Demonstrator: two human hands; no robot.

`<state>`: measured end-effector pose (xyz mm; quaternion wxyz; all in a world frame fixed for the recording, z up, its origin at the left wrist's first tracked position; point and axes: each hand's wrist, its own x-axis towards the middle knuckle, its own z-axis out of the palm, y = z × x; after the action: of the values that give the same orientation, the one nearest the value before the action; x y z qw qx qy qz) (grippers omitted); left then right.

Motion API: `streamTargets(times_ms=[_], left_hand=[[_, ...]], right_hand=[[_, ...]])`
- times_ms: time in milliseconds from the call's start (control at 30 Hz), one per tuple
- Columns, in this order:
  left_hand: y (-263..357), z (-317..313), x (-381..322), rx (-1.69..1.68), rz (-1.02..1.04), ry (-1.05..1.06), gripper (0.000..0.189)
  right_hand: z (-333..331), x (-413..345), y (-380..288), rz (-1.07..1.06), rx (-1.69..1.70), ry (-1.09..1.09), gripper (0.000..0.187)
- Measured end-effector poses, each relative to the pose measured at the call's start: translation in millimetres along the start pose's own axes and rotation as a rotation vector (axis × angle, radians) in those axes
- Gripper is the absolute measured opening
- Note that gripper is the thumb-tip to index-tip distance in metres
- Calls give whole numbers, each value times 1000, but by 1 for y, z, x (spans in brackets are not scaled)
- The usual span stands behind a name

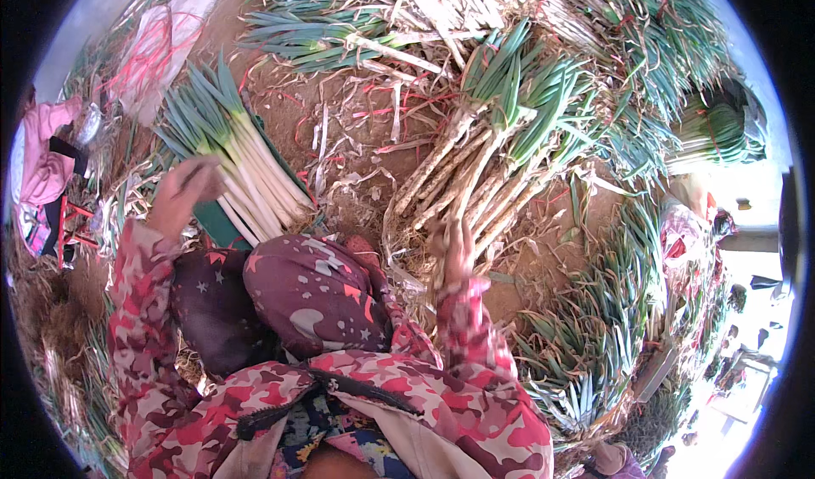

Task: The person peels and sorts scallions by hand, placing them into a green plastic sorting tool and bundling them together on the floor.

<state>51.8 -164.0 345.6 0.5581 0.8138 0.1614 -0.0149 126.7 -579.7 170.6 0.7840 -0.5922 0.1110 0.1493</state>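
My left hand (188, 186) is raised beside a pile of peeled green onions (255, 161), over their left edge. It is blurred, and I cannot tell whether its fingers touch a stalk. The peeled onions have clean white stems and green tops pointing away from me; they lie on a green support (219, 224) just past my knees. On my right, unpeeled green onions (439, 161) with dry, soil-stained skins lie on the ground. My right hand (455, 247), also blurred, grips the root end of one unpeeled green onion stalk (479, 170).
More green onions (369, 40) are heaped at the back, with further piles (592, 313) at the right. Dry skins and red ties litter the dirt floor (280, 107). A white sack (169, 46) lies back left. A person in pink (48, 148) is near a red stool (73, 224).
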Motion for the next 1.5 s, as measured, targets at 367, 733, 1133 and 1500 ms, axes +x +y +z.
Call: streamTargets(times_ms=[367,733,1133,1500], left_hand=[[111,203,42,-341,-185,-478,85],[102,198,8,341,329,-171,27],[105,176,44,244,407,155,32],[71,203,-6,226,619,116,21]], right_hand=[[25,-187,-74,-91,-101,-317,40],[32,-179,-63,-703,-954,13,45],[35,-181,-50,-681,-1003,107,49],[48,-165,-58,-685,-942,74,48]])
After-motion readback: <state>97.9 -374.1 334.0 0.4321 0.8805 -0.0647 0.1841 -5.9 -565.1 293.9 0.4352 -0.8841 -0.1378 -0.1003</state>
